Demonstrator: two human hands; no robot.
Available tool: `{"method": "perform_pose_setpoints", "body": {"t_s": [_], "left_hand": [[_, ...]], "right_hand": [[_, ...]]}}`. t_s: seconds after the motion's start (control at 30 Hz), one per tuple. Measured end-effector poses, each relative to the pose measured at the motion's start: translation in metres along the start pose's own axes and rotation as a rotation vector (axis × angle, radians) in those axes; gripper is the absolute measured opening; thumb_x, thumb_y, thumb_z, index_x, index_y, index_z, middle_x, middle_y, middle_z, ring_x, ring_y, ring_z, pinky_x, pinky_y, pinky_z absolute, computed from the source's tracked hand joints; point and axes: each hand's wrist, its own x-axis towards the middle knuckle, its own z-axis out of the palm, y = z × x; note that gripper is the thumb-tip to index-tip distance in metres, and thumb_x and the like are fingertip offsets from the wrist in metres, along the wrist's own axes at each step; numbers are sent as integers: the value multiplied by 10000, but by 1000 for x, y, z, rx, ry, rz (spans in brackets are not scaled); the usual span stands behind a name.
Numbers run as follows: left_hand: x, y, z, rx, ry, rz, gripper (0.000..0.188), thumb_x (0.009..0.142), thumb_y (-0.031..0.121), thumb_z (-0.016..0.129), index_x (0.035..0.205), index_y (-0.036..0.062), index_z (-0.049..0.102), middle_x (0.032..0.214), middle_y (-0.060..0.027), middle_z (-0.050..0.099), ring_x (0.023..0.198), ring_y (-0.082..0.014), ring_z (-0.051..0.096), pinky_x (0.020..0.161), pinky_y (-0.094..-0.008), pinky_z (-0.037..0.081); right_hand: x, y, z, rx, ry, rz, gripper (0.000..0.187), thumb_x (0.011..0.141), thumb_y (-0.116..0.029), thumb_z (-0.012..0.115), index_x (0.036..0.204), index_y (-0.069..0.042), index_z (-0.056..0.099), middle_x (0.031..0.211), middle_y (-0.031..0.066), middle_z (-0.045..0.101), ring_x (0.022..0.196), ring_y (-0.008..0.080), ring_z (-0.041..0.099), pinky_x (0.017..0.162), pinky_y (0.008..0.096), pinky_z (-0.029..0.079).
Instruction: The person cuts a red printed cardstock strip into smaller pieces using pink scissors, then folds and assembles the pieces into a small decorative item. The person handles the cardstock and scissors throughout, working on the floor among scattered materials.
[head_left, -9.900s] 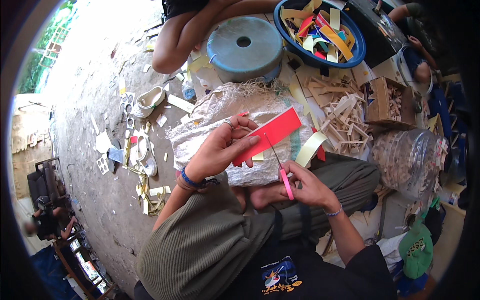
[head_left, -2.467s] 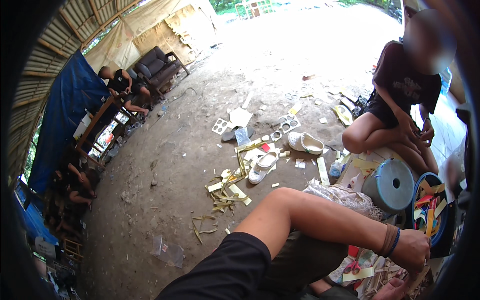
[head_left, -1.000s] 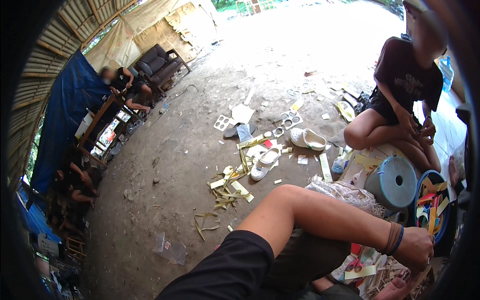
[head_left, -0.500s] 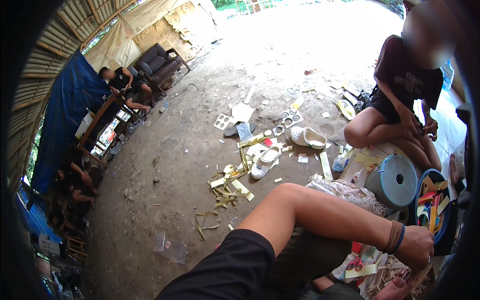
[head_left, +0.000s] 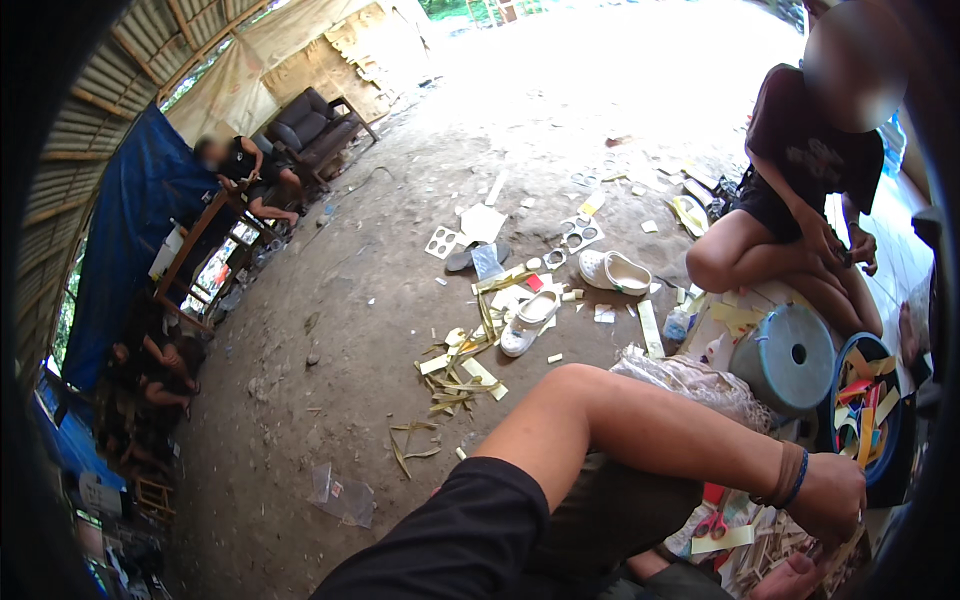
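Note:
My left arm crosses the lower right, and my left hand [head_left: 828, 492] is curled closed with its fingertips pointing down. What it grips is too small and hidden to name; a thin pale bit shows by the fingers. Just below it, part of my right hand [head_left: 788, 578] shows at the lower edge, close to the left fingertips; most of its fingers are out of sight. Red-handled scissors [head_left: 711, 526] lie beside a pale yellow strip [head_left: 722, 541], left of my hands. Many thin pale strips [head_left: 752, 572] are heaped beneath the hands.
A blue-rimmed tub [head_left: 868, 400] holds coloured strips beyond my left hand. Near it stand a round grey-blue drum [head_left: 785, 358] and a whitish woven sack [head_left: 690, 385]. White clogs [head_left: 612, 272] and scraps lie on the dirt floor. A co-worker [head_left: 815, 170] sits at right; others sit far left.
My two hands stay close together in nearly the same place, with only a slight shift of the left fingers. The view has moved very little.

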Motion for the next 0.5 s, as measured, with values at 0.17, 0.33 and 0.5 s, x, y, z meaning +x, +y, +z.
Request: {"method": "perform_pose_setpoints", "body": {"t_s": [0.17,0.33,0.5], "left_hand": [[-12,12,-36,-663,14,-310,206,881,207,765,985,30,783,900,-161,766,828,-292,754,746,-380,578],[-7,11,-63,-795,-133,-582,319,939,165,779,1216,16,726,1158,-115,756,1034,-165,729,896,-323,618],[2,19,-72,-638,-143,-492,292,853,74,838,1132,52,757,1179,-99,749,1073,-162,718,920,-309,594]], "right_hand": [[-21,-17,20,-64,131,51,563,908,-261,567,1372,57,555,1406,179,563,1310,268,545,1097,456,453],[-42,-37,69,183,135,-8,323,976,-86,688,1259,60,636,1152,112,692,1000,157,679,895,309,538],[-41,-60,96,243,69,-6,245,1020,-86,655,1227,44,680,1027,61,731,892,84,635,797,234,490]]}}
